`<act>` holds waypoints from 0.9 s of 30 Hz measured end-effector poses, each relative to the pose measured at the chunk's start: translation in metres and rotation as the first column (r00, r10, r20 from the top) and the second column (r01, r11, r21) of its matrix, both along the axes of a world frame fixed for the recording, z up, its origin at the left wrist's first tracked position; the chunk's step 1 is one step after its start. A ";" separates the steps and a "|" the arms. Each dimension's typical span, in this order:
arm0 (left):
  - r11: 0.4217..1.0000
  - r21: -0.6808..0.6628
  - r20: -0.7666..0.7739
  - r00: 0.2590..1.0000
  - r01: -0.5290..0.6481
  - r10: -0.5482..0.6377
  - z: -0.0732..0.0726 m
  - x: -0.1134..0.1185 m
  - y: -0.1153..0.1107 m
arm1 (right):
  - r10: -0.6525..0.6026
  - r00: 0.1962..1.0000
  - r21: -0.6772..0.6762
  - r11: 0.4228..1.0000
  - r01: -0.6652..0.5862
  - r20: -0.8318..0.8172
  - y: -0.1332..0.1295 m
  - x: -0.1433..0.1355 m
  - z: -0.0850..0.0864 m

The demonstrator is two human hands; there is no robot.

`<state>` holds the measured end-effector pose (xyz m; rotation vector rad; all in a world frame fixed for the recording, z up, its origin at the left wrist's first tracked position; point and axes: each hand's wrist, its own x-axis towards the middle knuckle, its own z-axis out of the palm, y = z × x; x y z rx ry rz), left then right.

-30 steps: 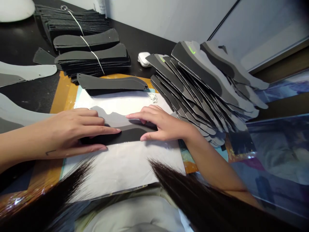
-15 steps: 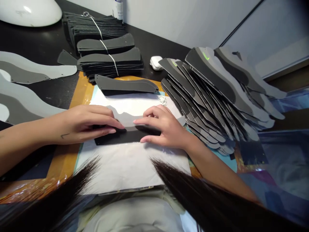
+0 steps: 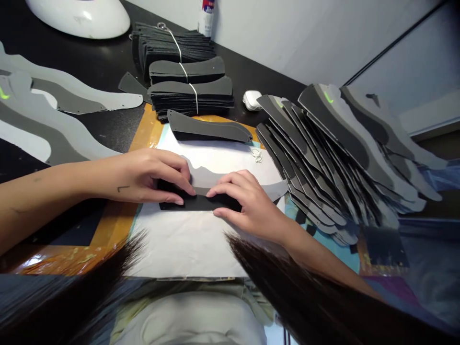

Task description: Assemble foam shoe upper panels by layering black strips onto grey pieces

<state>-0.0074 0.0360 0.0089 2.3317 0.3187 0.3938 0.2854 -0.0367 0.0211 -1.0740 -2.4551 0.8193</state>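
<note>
A wavy flat panel in light grey, mid grey and black lies on white paper (image 3: 187, 249) in front of me. The black strip (image 3: 201, 203) is its near part, and the light grey edge (image 3: 206, 177) shows beyond my fingers. My left hand (image 3: 158, 175) rests on the panel's left part, index finger bent down onto the strip and thumb apart near its front edge. My right hand (image 3: 244, 199) lies over the right part, fingertips on the strip and thumb at the front edge. Neither hand lifts the panel. Fingers hide some of the strip.
Behind the paper lie dark curved pieces (image 3: 210, 128) and tied black stacks (image 3: 192, 98). Layered grey panels (image 3: 334, 148) fan out at right; more panels (image 3: 82, 96) lie left. A white case (image 3: 252, 100), a white string (image 3: 257, 155) and a tube (image 3: 206, 21) are near.
The camera view has swung, so everything sits farther right in the picture. My left index finger is more bent and its thumb is farther from it. Both hands stay on the panel.
</note>
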 end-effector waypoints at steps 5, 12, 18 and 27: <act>0.999 0.010 0.004 0.999 0.033 -0.033 0.003 0.002 -0.001 | -0.006 1.000 -0.066 0.998 0.006 0.001 -0.003 -0.003 0.004; 1.000 0.007 0.006 1.000 0.025 -0.025 0.000 0.002 -0.001 | -0.071 0.992 0.084 0.995 0.062 0.102 0.001 0.002 0.003; 0.998 0.032 0.012 0.998 0.057 -0.058 0.002 0.003 0.002 | -0.091 0.994 -0.088 0.991 0.096 0.061 0.008 0.001 0.002; 0.992 0.109 -0.044 0.997 0.064 -0.059 0.004 0.003 -0.002 | -0.076 0.993 -0.159 0.983 0.089 0.087 0.011 -0.002 0.005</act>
